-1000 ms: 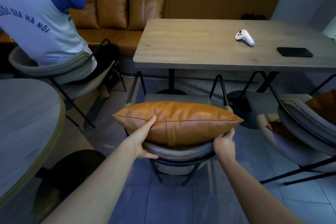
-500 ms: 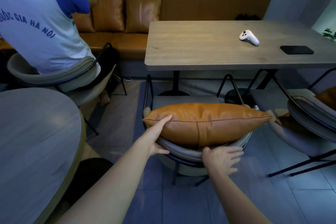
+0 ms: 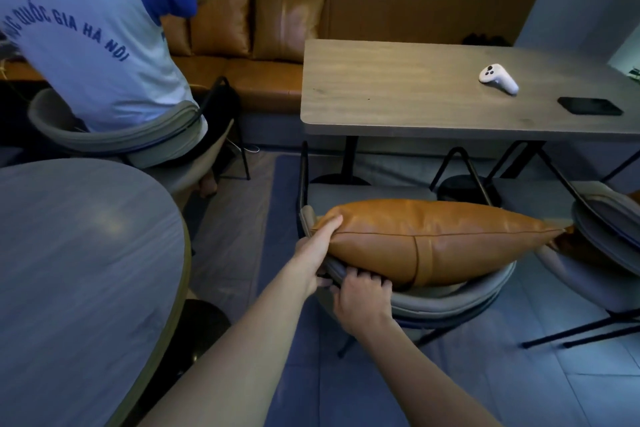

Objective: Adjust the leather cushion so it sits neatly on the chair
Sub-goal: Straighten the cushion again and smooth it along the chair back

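- The cushion (image 3: 433, 239) lies across the top of the backrest of the chair (image 3: 450, 302), at about 5 o'clock from the middle of the picture. It rests on the rim and is not down on the seat.
- Its right tip sticks out past the backrest, toward the next chair (image 3: 606, 218) at 3 o'clock, and seems to touch it.
- The left hand (image 3: 313, 253) is at the left corner of the cushion. Its fingers (image 3: 330, 224) are laid over the top of the corner and the thumb is below, so they are closed around this corner.
- The right hand (image 3: 360, 298) is under the lower edge of the cushion, near 6 o'clock. Its fingers (image 3: 367, 279) are curled over the rim of the backrest; I cannot tell if they hold the cushion, the rim, or both.
- My judgement: the task is about half done. The cushion is on the chair and both hands have it, but it is off-centre to the right.
- What is left: to bring it to the middle, settle it evenly, then let go.
- The bench (image 3: 415, 97) behind, at 1 o'clock, carries a white controller (image 3: 498, 78) and a dark phone (image 3: 590, 106); they have no part here.
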{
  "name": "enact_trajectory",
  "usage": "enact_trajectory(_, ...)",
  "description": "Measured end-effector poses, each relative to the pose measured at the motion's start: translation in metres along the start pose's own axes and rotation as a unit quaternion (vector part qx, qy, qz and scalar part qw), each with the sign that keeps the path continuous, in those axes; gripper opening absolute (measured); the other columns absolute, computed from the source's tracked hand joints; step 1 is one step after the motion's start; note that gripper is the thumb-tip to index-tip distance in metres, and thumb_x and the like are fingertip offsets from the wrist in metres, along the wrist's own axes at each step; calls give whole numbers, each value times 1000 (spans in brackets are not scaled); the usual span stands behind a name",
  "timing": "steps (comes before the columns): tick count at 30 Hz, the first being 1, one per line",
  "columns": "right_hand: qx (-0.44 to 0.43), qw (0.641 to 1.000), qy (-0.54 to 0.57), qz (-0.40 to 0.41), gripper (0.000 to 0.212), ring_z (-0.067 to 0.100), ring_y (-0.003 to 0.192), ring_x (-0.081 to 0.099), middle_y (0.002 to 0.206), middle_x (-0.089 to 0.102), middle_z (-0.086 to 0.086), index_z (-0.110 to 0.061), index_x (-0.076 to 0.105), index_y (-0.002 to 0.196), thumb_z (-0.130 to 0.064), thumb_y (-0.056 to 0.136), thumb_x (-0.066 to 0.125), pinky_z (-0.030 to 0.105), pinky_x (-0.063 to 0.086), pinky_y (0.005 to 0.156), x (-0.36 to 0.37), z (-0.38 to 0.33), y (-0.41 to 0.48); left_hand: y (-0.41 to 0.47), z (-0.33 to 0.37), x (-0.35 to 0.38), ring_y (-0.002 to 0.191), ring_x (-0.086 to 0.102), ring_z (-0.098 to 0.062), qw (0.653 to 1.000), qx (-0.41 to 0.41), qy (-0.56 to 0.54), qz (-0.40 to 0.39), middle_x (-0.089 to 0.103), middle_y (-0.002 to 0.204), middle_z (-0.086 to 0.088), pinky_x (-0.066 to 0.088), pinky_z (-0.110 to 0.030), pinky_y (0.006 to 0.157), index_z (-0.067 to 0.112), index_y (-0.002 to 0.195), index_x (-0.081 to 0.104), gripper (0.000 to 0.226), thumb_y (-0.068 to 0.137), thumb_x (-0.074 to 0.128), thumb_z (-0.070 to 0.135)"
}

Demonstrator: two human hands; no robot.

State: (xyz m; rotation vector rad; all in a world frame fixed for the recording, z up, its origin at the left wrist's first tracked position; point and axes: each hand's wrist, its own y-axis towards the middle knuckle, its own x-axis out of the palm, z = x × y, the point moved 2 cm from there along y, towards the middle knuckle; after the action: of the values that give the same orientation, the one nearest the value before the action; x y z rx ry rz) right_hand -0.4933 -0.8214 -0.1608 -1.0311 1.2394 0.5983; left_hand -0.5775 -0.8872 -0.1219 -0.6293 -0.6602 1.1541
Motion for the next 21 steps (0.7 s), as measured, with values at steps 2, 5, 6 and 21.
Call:
enact_trajectory(2, 17, 1000, -1, 23, 36, 33, 124, 56, 133, 63, 12, -16, 49, 134, -35, 103, 44, 48, 36, 104, 3, -2, 2, 5, 0, -3, 110, 59, -35, 1000, 9, -5, -11, 58, 128, -11, 51, -54, 93, 17, 142, 45, 93, 69, 80, 63)
enact_trajectory(5, 20, 999, 0, 44, 34, 30, 121, 57, 129, 65, 8, -19, 50, 131, -22, 98, 49, 49, 35, 103, 3, 3, 2, 10, 2, 0, 114, 59, -35, 999, 14, -15, -29, 58, 133, -11, 51, -57, 96, 15, 143, 44, 89, 73, 82, 54)
enact_trajectory(6, 19, 999, 3, 45, 35, 29, 121, 58, 127, 65, 7, -20, 50, 131, -20, 96, 51, 48, 35, 103, 2, 5, 2, 10, 2, 1, 115, 59, -35, 999, 15, -20, -31, 58, 134, -12, 51, -59, 97, 15, 143, 44, 89, 73, 83, 53)
enact_trajectory(21, -1, 985, 100, 140, 38, 31, 51, 60, 52, 58, 4, -17, 57, 66, -2, 47, 86, 47, 48, 66, 16, 8, -11, 9, -15, 0, 91, 61, -25, 998, 25, -59, -19, 61, 105, -5, 54, -46, 72, 15, 118, 52, 45, 86, 76, 36)
